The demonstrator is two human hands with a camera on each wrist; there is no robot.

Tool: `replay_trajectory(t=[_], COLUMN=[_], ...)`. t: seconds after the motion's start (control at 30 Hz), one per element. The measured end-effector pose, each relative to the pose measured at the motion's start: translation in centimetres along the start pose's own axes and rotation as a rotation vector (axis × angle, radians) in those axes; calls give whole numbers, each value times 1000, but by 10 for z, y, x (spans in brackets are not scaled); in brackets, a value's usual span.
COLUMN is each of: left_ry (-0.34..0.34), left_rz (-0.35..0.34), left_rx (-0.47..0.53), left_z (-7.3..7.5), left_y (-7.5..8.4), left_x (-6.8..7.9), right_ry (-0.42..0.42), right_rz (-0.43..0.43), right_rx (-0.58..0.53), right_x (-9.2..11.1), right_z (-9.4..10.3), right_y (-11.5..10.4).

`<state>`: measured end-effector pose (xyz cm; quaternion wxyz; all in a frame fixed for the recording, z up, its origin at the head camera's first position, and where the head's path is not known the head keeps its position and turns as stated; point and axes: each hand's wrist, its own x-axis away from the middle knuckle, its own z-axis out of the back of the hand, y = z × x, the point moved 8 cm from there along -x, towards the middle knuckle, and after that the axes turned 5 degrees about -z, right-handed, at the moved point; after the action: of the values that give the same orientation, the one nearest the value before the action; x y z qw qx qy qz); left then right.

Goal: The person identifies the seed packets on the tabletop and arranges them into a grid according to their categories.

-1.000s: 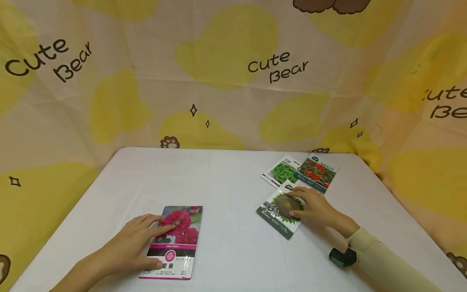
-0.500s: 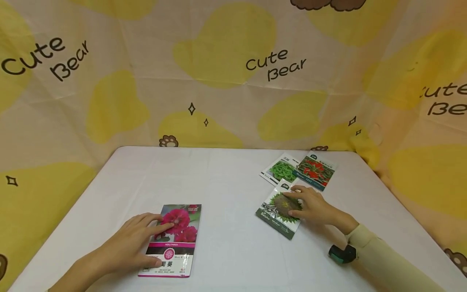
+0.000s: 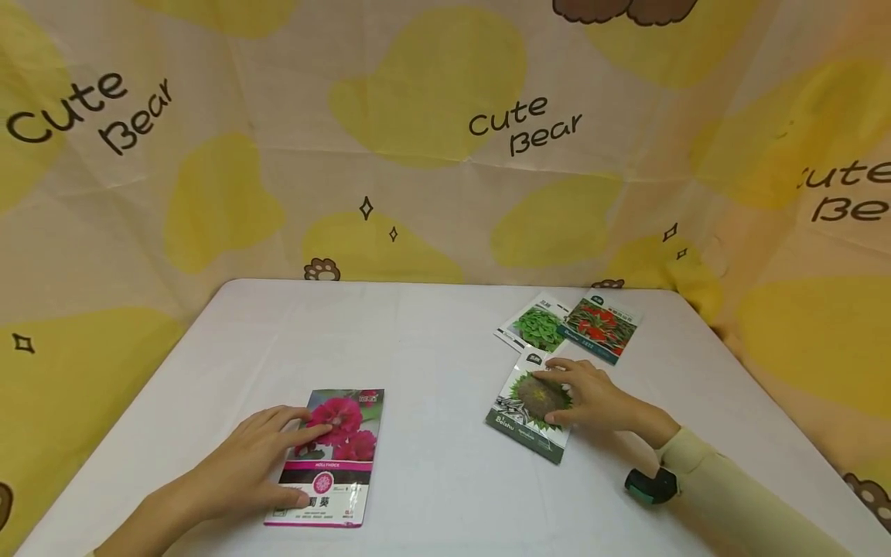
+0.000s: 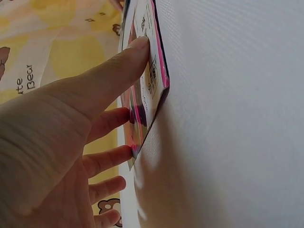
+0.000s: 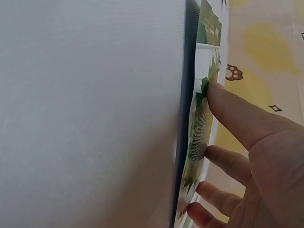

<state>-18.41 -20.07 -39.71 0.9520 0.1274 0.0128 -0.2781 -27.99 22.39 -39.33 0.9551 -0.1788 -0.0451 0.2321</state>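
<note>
In the head view, my left hand (image 3: 244, 460) rests on a pink hollyhock seed packet (image 3: 348, 449), thumb near its lower left and index finger across the flower picture. The left wrist view shows the thumb on the face of this packet (image 4: 153, 71), with fingertips along its left side. To the right, my right hand (image 3: 599, 398) touches a sunflower seed packet (image 3: 522, 410) with its thumb and fingertips. Seen from the right wrist, this packet (image 5: 198, 123) lies on the white surface, one edge slightly raised, the fingers spread over its face.
Behind the sunflower packet lie a green leafy seed packet (image 3: 538, 326) and a red-flowered one (image 3: 600, 326), overlapping. They are on a white table (image 3: 431, 371). A yellow patterned cloth (image 3: 418, 155) hangs behind and at both sides. A dark device (image 3: 650, 486) sits at my right wrist.
My right hand and the sunflower packet have shifted slightly left and toward me, the packet turning a little and uncovering more of the leafy packet. My left hand stays on the hollyhock packet.
</note>
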Motion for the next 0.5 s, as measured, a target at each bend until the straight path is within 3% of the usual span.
replay_trajectory(t=[0.5], left_ry=[-18], left_rz=[17], left_rx=[-1], left_z=[-1], left_y=[-3], left_x=[0], right_ry=[-88], right_rz=[34], right_rx=[-48], right_x=[3], right_z=[-8], right_y=[-12])
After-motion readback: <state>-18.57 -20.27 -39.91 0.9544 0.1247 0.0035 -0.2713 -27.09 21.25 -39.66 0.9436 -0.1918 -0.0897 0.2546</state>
